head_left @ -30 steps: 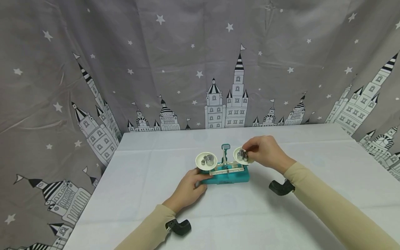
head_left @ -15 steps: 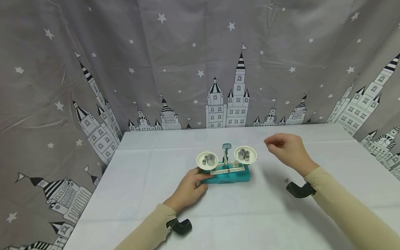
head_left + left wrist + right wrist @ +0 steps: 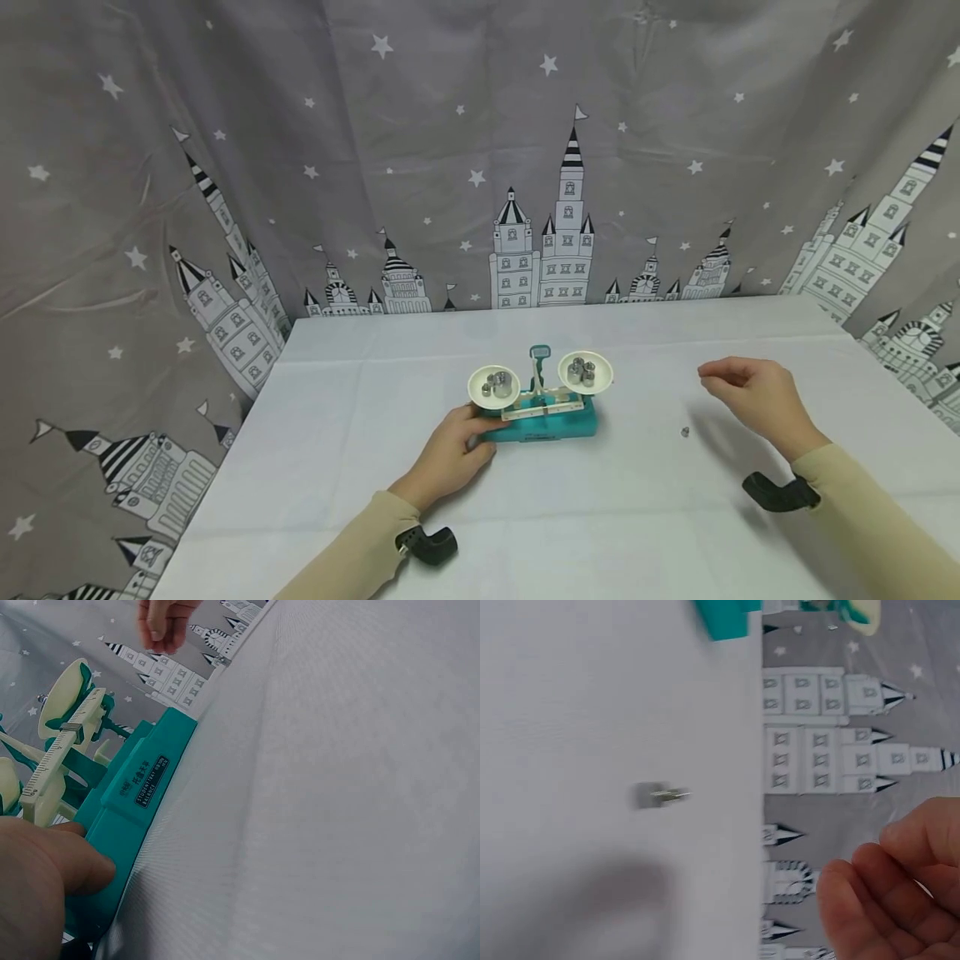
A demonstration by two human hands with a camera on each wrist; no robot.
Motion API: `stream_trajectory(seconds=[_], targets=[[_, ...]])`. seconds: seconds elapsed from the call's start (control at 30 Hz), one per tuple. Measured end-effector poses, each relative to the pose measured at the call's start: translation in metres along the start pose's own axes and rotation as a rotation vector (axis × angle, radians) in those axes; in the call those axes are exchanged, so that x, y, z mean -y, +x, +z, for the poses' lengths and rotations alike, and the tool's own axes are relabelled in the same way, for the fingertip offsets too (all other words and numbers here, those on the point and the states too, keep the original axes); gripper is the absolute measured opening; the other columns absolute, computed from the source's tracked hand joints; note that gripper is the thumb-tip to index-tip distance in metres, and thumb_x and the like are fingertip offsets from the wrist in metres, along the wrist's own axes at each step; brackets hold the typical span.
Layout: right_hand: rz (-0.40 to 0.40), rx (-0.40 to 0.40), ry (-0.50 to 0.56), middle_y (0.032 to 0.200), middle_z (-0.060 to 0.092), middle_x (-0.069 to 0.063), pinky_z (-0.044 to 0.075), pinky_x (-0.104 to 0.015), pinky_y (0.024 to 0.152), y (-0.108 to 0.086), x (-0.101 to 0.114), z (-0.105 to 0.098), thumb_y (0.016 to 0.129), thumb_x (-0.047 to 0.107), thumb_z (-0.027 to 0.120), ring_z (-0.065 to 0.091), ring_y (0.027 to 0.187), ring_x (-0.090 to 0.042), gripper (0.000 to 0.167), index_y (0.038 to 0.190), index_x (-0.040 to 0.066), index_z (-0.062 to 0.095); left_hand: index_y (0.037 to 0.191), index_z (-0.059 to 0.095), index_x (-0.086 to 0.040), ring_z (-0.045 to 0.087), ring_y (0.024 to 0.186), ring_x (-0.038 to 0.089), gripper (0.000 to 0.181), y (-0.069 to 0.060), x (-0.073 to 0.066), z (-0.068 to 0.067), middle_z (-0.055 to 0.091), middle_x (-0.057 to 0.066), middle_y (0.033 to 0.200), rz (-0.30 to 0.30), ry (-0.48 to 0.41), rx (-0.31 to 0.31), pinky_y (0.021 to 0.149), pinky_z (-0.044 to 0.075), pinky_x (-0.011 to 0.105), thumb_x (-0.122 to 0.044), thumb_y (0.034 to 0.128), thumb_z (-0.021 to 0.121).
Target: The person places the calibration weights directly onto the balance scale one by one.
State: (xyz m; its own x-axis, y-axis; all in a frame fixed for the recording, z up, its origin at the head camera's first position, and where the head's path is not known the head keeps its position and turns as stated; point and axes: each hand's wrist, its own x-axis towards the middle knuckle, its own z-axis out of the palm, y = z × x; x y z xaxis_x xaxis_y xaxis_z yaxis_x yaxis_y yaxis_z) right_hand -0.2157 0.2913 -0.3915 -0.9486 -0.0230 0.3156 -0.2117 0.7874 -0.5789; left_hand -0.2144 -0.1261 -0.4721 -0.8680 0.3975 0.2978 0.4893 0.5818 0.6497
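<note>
A teal balance scale [image 3: 547, 427] with two cream pans stands mid-table. My left hand [image 3: 450, 450] grips the left end of its base; in the left wrist view the thumb [image 3: 86, 866] lies against the front face. Several metal weights [image 3: 501, 385] sit in the left pan [image 3: 480, 400], and several more weights [image 3: 582, 372] in the right pan [image 3: 603, 362]. The right pan is a little higher. My right hand [image 3: 761, 404] hovers right of the scale, fingers loosely bent, with nothing seen between them. Near it, one small metal weight [image 3: 651, 795] rests on the table.
A white cloth [image 3: 600, 517] covers the table. Behind it hangs a grey curtain [image 3: 435, 167] printed with castles and stars. Black wrist mounts [image 3: 780, 493] stick out beneath both forearms.
My right hand has left the right pan, moving right and toward me. The small weight on the table, hidden earlier by the arm, now shows. The left hand keeps its grip.
</note>
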Motion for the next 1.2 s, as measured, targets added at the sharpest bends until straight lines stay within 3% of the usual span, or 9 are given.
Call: stream_trajectory(seconds=[0.17,0.23,0.4,0.47,0.73,1.2], targets=[[0.049,0.069,-0.002,0.104,0.078,-0.018,0.048,-0.009,0.07,-0.012,-0.015,0.011,0.092,0.015,0.071,0.049,0.08,0.025,0.02,0.106,0.003,0.079,0.118,0.077,-0.011,0.056,0.132,0.036,0.034,0.0,0.0,-0.001,0.062,0.015,0.142,-0.002,-0.002,0.0,0.111,0.045,0.058,-0.005,0.0868,0.065],[0.066,0.114,-0.006,0.108,0.078,-0.018,0.048,-0.01,0.073,-0.015,-0.018,0.015,0.092,0.015,0.071,0.055,0.085,0.019,0.02,0.106,0.003,0.079,0.118,0.077,-0.011,0.056,0.132,0.037,0.034,0.0,-0.001,-0.001,0.062,0.016,0.142,-0.005,-0.004,0.0,0.111,0.045,0.058,-0.005,0.0868,0.065],[0.086,0.215,-0.018,0.11,0.077,-0.019,0.052,-0.018,0.075,-0.018,-0.022,0.022,0.092,0.012,0.07,0.072,0.097,-0.021,0.018,0.106,0.003,0.078,0.118,0.077,-0.01,0.056,0.131,0.036,0.033,-0.001,-0.001,-0.001,0.062,0.016,0.141,-0.01,-0.006,0.0,0.111,0.045,0.058,-0.006,0.0869,0.065],[0.096,0.243,-0.023,0.107,0.077,-0.019,0.052,-0.02,0.071,-0.019,-0.022,0.024,0.09,0.011,0.07,0.072,0.096,-0.028,0.017,0.104,0.003,0.078,0.117,0.077,-0.011,0.057,0.131,0.036,0.033,-0.001,-0.002,-0.001,0.062,0.016,0.141,-0.009,-0.005,-0.001,0.111,0.045,0.058,-0.006,0.0868,0.065],[0.069,0.271,-0.055,0.092,0.078,-0.008,0.049,-0.021,0.065,-0.023,-0.023,0.031,0.083,0.011,0.078,0.062,0.079,-0.008,0.012,0.095,0.008,0.08,0.116,0.077,-0.011,0.057,0.131,0.036,0.033,-0.001,-0.002,-0.002,0.063,0.015,0.141,0.001,0.0,-0.007,0.11,0.045,0.057,-0.006,0.0861,0.066],[0.042,0.259,-0.046,0.091,0.076,-0.006,0.048,-0.02,0.061,-0.025,-0.022,0.035,0.085,0.013,0.079,0.056,0.073,-0.005,0.01,0.094,0.008,0.08,0.116,0.077,-0.01,0.057,0.131,0.036,0.033,0.0,-0.003,-0.002,0.062,0.016,0.141,-0.007,-0.003,-0.001,0.111,0.045,0.058,-0.005,0.086,0.066]])
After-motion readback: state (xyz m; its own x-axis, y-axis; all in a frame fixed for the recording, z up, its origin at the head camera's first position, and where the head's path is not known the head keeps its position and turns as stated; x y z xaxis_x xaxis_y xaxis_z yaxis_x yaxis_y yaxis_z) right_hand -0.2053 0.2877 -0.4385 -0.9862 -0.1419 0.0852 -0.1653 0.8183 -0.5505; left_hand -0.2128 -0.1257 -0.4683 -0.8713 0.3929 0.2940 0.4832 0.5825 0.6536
